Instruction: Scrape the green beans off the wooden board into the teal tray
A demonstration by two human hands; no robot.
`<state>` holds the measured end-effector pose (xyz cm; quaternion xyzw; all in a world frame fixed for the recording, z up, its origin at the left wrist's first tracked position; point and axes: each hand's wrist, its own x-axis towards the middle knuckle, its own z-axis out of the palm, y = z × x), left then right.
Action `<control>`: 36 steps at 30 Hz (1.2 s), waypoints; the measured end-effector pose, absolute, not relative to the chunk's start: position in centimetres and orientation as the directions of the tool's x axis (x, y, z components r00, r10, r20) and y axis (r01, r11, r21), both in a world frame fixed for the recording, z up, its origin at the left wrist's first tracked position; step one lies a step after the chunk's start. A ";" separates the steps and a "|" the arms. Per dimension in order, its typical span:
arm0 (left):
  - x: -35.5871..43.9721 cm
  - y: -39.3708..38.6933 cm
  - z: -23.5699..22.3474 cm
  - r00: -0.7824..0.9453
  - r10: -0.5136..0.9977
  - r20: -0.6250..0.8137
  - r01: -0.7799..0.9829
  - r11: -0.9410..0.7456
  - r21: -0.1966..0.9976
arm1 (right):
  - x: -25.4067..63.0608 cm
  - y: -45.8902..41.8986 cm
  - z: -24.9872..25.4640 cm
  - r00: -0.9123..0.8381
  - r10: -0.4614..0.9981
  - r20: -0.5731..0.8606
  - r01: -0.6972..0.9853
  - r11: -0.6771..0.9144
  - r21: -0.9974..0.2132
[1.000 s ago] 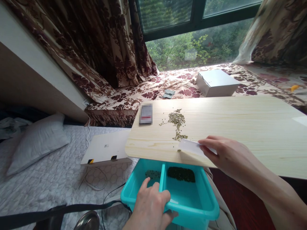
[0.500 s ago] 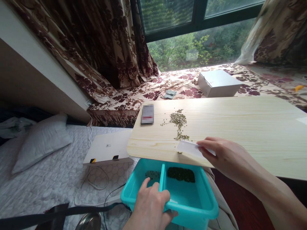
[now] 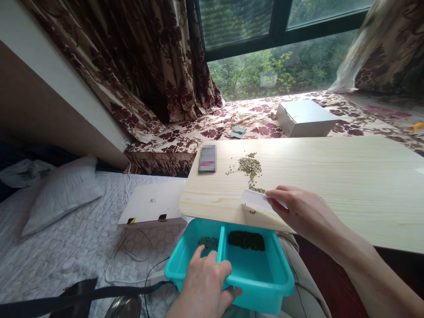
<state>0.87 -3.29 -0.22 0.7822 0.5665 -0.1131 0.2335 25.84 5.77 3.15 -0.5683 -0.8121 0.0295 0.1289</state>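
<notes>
My right hand is closed on a flat white plastic scraper, its edge against the wooden tabletop. Just beyond that edge lie small greenish-brown beans, loosely strewn, with a few more on the near side. Below the table edge is a turquoise two-compartment bin, gripped by my left hand at its near rim by the divider. A dark green heap of beans fills the back of the right compartment. In the left compartment a thin scatter of beans shows, partly behind my fingers.
On the table's left corner lies a small blurred-out packet. A white box rests on the bed at left. Behind the table, the window ledge holds a silvery box and a folded cloth. A dark strap crosses the lower left.
My right hand has drawn the scraper slightly away from me and to the left, up against the near beans. My left hand keeps its grip on the bin. The whole view has shifted slightly.
</notes>
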 end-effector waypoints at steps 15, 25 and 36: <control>2.9 -2.9 0.2 0.377 0.794 -0.476 0.925 -0.305 0.224 | 29.4 1.2 4.5 -0.361 0.905 0.225 0.833 0.421 -0.359; 9.9 -3.6 -2.3 0.590 0.660 -0.466 0.800 -0.555 0.228 | 32.6 7.4 4.1 0.031 0.998 0.053 0.921 -0.008 -0.389; 9.6 -4.5 -8.2 0.663 0.719 -0.209 0.744 -0.664 0.077 | 33.3 10.0 1.3 0.018 0.999 -0.037 0.827 -0.036 -0.561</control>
